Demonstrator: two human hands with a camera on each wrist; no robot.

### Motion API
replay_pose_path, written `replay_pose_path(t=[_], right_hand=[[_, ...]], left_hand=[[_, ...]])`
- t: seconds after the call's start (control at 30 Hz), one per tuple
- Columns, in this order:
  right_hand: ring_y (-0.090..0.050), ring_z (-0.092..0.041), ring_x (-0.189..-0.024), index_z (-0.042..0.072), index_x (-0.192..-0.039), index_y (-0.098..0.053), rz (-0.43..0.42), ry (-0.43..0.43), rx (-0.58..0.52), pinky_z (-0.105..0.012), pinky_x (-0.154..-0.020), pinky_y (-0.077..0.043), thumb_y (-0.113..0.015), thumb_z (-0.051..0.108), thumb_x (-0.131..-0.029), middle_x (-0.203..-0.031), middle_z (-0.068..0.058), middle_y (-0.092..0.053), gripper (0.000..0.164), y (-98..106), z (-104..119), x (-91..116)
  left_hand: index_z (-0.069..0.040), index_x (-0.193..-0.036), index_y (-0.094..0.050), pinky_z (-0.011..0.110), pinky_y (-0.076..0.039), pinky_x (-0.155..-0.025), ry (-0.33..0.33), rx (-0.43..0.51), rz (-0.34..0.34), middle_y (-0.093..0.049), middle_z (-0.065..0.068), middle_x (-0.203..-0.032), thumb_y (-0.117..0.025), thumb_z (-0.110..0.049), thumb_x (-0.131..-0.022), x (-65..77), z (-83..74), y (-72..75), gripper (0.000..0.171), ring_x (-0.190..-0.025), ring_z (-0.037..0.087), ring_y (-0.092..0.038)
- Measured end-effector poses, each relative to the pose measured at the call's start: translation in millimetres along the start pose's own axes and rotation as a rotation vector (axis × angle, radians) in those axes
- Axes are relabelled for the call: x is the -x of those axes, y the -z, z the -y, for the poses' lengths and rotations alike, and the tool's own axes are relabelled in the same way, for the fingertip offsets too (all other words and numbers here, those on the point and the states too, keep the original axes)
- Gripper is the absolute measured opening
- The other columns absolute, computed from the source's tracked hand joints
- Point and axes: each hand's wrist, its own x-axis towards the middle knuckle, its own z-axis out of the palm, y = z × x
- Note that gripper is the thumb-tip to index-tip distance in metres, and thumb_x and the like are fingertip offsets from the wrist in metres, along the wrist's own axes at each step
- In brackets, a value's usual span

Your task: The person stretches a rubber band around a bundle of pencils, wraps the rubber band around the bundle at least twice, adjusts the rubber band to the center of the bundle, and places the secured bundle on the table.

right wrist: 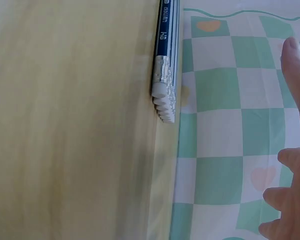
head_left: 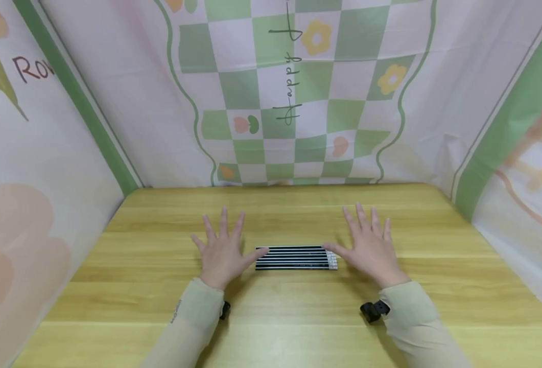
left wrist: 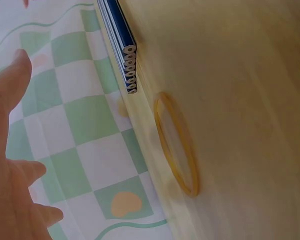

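Several dark pencils with pale stripes (head_left: 293, 259) lie side by side in a flat row on the table. Their white erasers (right wrist: 162, 102) point right, and bare unsharpened ends (left wrist: 130, 70) point left. My left hand (head_left: 222, 255) is spread over the left end, its thumb overlapping the pencils in the head view. Spread the same way, my right hand (head_left: 371, 250) has its thumb over the eraser end. Both hands hold nothing. A yellow rubber band (left wrist: 192, 192) lies on the table left of the pencils in the left wrist view, hidden by the left hand in the head view.
The wooden table (head_left: 289, 327) has rounded far corners. Behind it hangs a green-and-white checked cloth (head_left: 277, 84), with patterned cloth at both sides. A black wrist device (head_left: 374, 310) sits below the right cuff, and another (head_left: 225, 310) shows at the left cuff.
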Motion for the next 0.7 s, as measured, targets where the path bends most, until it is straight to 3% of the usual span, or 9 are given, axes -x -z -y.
replay_pose_path(t=[0.4, 0.7], right_hand=[[0.012, -0.051, -0.147, 0.016, -0.160, 0.000, 0.057, 0.018, -0.093, -0.068, -0.114, 0.013, -0.051, 0.074, -0.088, -0.165, -0.019, 0.003, 0.106, 9, -3, -5], [-0.003, -0.054, -0.147, 0.013, -0.159, 0.005, 0.168, -0.004, -0.339, -0.075, -0.111, -0.011, -0.057, 0.063, -0.091, -0.164, -0.025, 0.001, 0.105, 17, -8, -11]], left_hand=[[-0.024, -0.160, -0.017, 0.077, -0.015, -0.109, -0.043, 0.071, 0.036, -0.011, 0.013, -0.167, -0.057, -0.083, -0.076, -3.4, 0.5, 4.1, 0.110, -0.148, 0.054, -0.001], [-0.015, -0.160, -0.017, 0.060, -0.020, -0.119, -0.159, 0.260, 0.085, -0.019, 0.013, -0.165, -0.069, -0.067, -0.080, -8.3, -2.6, 4.6, 0.109, -0.150, 0.045, -0.010]])
